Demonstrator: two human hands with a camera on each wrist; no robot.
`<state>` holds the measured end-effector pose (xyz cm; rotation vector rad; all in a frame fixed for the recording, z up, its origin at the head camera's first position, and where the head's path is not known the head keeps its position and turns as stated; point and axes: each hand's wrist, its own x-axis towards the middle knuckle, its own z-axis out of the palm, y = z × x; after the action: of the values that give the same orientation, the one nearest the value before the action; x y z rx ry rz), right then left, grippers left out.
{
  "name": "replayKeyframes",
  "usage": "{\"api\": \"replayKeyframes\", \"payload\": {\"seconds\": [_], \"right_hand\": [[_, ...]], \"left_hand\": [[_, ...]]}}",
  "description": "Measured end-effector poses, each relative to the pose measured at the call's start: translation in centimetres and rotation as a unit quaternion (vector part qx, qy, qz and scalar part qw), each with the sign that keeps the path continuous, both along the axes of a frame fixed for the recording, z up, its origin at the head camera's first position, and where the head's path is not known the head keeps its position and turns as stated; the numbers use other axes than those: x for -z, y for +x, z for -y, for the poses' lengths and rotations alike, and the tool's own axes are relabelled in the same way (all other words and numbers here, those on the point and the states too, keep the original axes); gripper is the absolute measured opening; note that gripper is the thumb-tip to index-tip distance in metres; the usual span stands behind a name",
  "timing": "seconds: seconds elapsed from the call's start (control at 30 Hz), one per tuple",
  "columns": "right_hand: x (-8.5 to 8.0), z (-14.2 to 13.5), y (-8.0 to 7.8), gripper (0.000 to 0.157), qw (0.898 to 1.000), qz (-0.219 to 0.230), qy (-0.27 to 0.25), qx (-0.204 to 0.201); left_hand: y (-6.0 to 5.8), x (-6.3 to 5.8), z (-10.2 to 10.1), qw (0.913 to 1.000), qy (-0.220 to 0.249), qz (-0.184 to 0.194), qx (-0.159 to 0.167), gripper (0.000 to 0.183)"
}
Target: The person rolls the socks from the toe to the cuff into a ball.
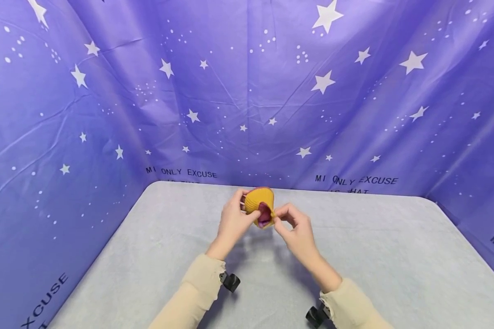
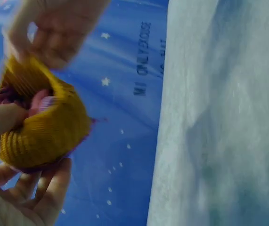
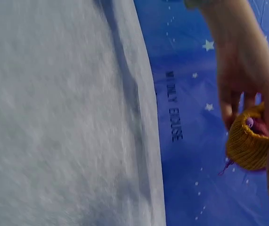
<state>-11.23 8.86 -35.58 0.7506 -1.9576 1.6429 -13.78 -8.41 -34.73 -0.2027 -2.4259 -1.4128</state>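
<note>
A balled knitted sock point(image 1: 256, 197) is held up above the far half of the table, between both hands. Its ribbed mustard-yellow cuff point(image 2: 61, 134) forms an open mouth, with maroon and purple knit tucked inside. My left hand point(image 1: 233, 218) grips it from the left, thumb in the mouth and fingers spread under the outside. At the right side of the rim, my right hand point(image 1: 299, 232) pinches the yellow edge between thumb and fingertips. A short purple thread point(image 3: 225, 166) hangs from the underside.
The pale grey table point(image 1: 156, 256) extends beneath both forearms. Behind it and at both sides hangs a purple-blue curtain point(image 1: 247, 91) with white stars and printed words. A black wrist camera point(image 1: 231, 282) sits below the left sleeve, another point(image 1: 315, 316) below the right.
</note>
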Motion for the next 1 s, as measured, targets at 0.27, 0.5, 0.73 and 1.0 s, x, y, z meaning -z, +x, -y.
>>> {"api": "replayKeyframes", "payload": {"seconds": [0.27,0.5,0.73,1.0], "right_hand": [[1.4,-0.4,-0.8,0.009,0.996,0.080,0.014,0.021],[1.4,-1.0,-1.3,0.006,0.983,0.172,-0.047,0.043],[1.4,-0.5,-0.6,0.013,0.974,0.217,-0.067,0.001],[1.3,-0.1,-0.4,0.014,0.965,0.257,-0.039,0.017]], "left_hand": [[0.4,-0.4,0.2,0.9972,0.001,0.042,0.062,0.048],[1.0,-0.7,1.1,0.9753,0.086,0.127,0.159,0.044],[1.1,-0.3,1.2,0.9806,0.096,0.125,0.117,0.033],[1.2,-0.1,0.9,0.9827,0.102,0.117,0.101,0.044]]}}
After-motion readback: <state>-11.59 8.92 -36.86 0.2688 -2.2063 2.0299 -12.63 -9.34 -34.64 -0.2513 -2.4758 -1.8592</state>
